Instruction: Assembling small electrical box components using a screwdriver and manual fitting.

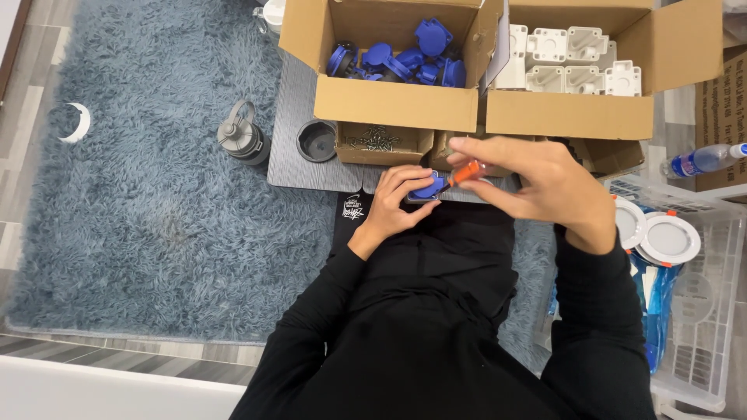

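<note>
The right hand, just right of centre frame, has its grip closed around an orange-handled screwdriver, thumb and fingers wrapped on the handle, the tip pointing down-left into a blue socket cover. The left hand is closed on that cover, fingers curled over its upper edge, pinning it flat near the front edge of the small dark table. The cover appears to sit on a pale grey base, though the fingers hide most of it.

Just above the hands, a small open cardboard tray of dark screws rests on the table. Behind it, at upper centre, a cardboard box holds a heap of blue covers like the one in hand. At upper right a second cardboard box holds white plastic housings packed in rows.

Judging by this, one cover is being screwed down now, while many blue covers and white housings wait in the boxes, so most of the work looks undone; no finished pieces can be picked out for sure.

Left of the table, on the shaggy blue-grey rug, a grey water bottle lies, with a dark round cap on the table edge. At right, a clear plastic crate holds round white lamp fittings, and a plastic drink bottle lies above it.
</note>
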